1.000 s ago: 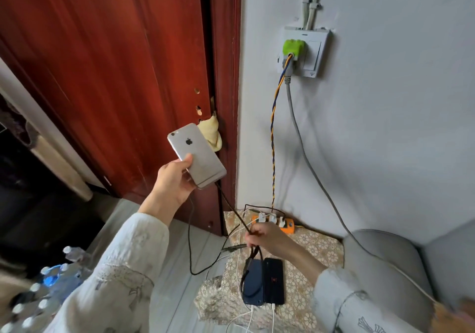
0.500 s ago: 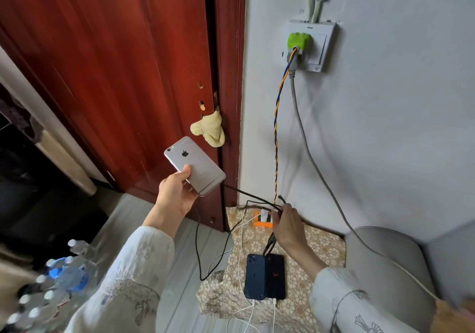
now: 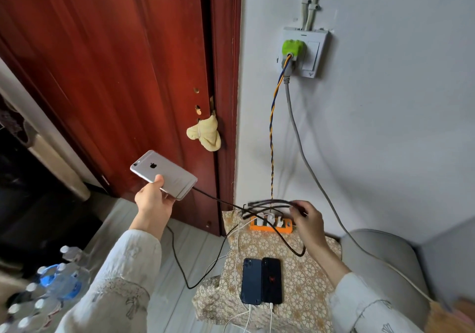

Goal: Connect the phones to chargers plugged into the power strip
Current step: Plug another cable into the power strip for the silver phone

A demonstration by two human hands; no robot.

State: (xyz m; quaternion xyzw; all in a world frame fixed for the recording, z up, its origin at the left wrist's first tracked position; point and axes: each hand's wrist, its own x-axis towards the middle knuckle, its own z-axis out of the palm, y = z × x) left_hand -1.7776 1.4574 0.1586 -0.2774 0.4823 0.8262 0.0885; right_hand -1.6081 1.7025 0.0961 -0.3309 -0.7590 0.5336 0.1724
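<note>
My left hand (image 3: 153, 200) holds a silver phone (image 3: 164, 175) in the air in front of the door, back side up. A black cable (image 3: 218, 200) runs from the phone's lower end to the right. My right hand (image 3: 307, 219) grips blurred loops of that black cable just above the orange power strip (image 3: 272, 227), which carries white chargers (image 3: 270, 219). Two dark phones (image 3: 262, 284) lie side by side on the lace-covered stand (image 3: 303, 276), each with a white cable (image 3: 246, 317) in its near end.
A red wooden door (image 3: 115, 75) with a yellow cloth (image 3: 205, 135) stands on the left. The wall socket (image 3: 304, 50) has a green plug, a braided cord and a grey cable. A grey seat (image 3: 385, 260) is at right. Water bottles (image 3: 46, 294) sit on the floor.
My right hand moved up and right from beside the dark phones to above the power strip, pulling the black cable along. My left hand lowered the silver phone slightly.
</note>
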